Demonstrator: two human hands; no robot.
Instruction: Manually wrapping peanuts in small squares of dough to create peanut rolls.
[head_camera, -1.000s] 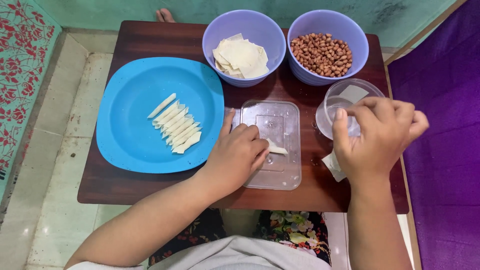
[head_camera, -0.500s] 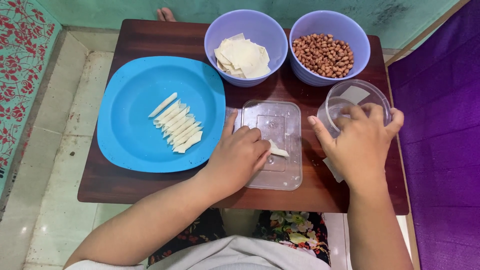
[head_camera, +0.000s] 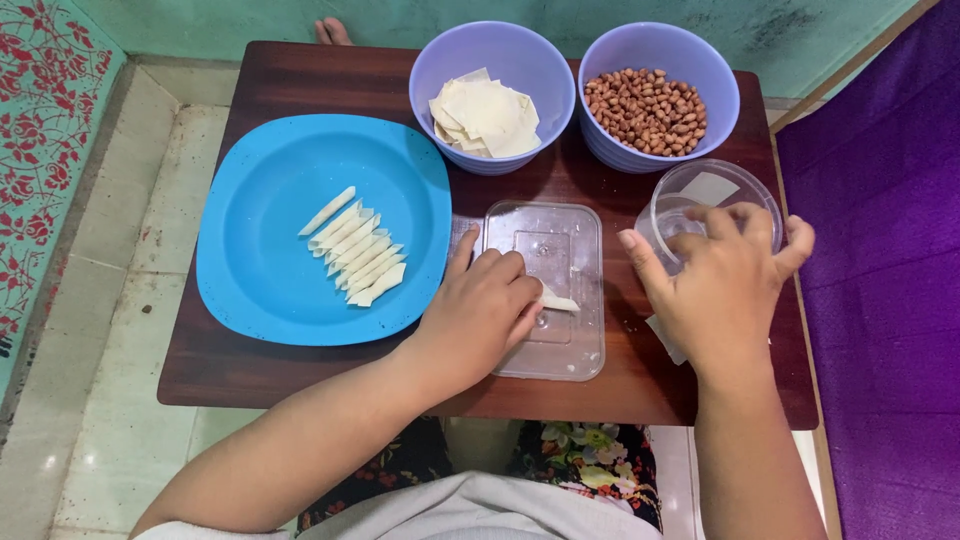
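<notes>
While a blue plate (head_camera: 270, 270) with a row of rolled dough sticks (head_camera: 355, 258) sits at the left of the counter (head_camera: 300, 80), the left hand (head_camera: 480, 310) rests on a clear lid (head_camera: 555, 290), its fingers pinched on a small folded dough piece (head_camera: 558, 301). Behind stand a bowl of dough squares (head_camera: 490, 95) and a bowl of peanuts (head_camera: 655, 95). Farther right, the right hand (head_camera: 725, 290) reaches into a clear cup (head_camera: 715, 195), fingers loosely spread; whether they hold anything cannot be told.

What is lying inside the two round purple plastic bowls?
The left purple bowl holds flat pale dough sheets; the right purple bowl holds brown peanuts. Both bowl bottoms are covered.
</notes>
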